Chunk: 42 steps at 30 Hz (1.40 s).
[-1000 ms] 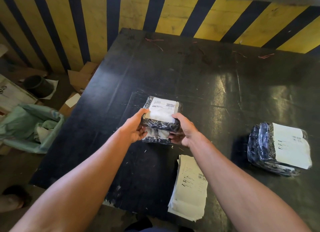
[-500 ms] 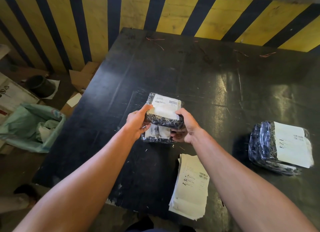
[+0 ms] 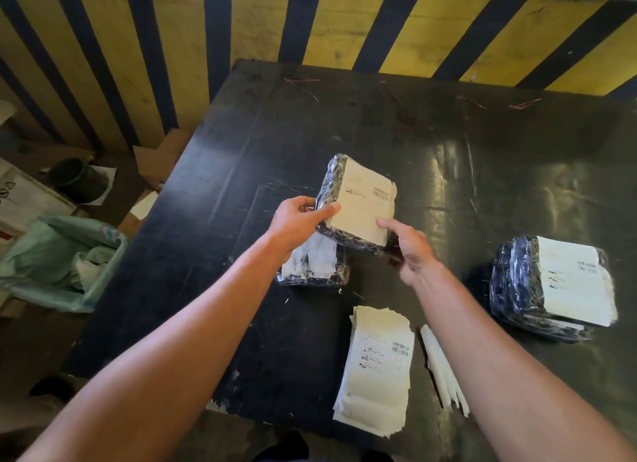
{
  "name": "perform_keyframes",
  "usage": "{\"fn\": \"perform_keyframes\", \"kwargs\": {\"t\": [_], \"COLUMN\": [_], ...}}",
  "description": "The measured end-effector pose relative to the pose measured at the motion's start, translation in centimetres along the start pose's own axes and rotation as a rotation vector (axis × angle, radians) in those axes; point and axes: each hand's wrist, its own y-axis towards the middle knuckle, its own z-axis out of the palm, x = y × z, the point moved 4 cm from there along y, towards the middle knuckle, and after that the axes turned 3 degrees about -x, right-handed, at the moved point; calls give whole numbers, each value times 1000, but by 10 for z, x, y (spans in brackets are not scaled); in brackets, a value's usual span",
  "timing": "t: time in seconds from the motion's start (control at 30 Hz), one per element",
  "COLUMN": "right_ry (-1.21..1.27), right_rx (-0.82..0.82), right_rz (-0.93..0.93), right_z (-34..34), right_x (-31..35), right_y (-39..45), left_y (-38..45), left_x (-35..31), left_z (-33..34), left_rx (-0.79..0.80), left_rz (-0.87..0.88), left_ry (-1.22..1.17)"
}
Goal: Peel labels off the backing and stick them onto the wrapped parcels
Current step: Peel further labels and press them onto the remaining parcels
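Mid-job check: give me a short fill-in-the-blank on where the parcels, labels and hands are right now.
1. The left hand grips the tilted parcel by its ____ edge.
2. That parcel leans on a second parcel lying ____ it.
3. The label stack lies at the table's ____ edge.
4. The labelled pile sits to the ____.

Answers: left; under; near; right

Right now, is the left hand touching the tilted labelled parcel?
Touching: the head view shows the left hand gripping the labelled parcel, thumb on its label edge.
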Motion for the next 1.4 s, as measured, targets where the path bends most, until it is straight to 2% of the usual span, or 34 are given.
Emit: {"fn": "perform_keyframes", "kwargs": {"t": [0.37, 0.6, 0.8, 0.93, 1.07, 1.17, 1.23, 1.4], "right_ry": [-276, -406, -560, -763, -928, -912, -849, -696], "right_rx": [-238, -367, -356, -300, -321, -335, -307, -216], "right_rz": [-1, 11, 26, -6, -302, -494, -479, -133], "right_z": [-133, -171, -182, -187, -184, -181, -177, -153], "right_x": [-26, -43, -50, -58, -59, -79, -102, -165], "right_y": [7, 37, 60, 58, 24, -12, -33, -66], "left_y": [5, 12, 23, 25, 7, -27, -51, -99], "left_x": [64, 94, 101, 108, 100, 99, 107, 154], "left_z": [150, 217, 243, 244, 219, 187, 162, 114], "left_rx": [253, 268, 243, 262, 180, 148, 96, -58], "left_rz": [-234, -325, -355, -258, -58, 63, 82, -75], "left_ry": [118, 185, 253, 385, 486, 447, 393, 328]}}
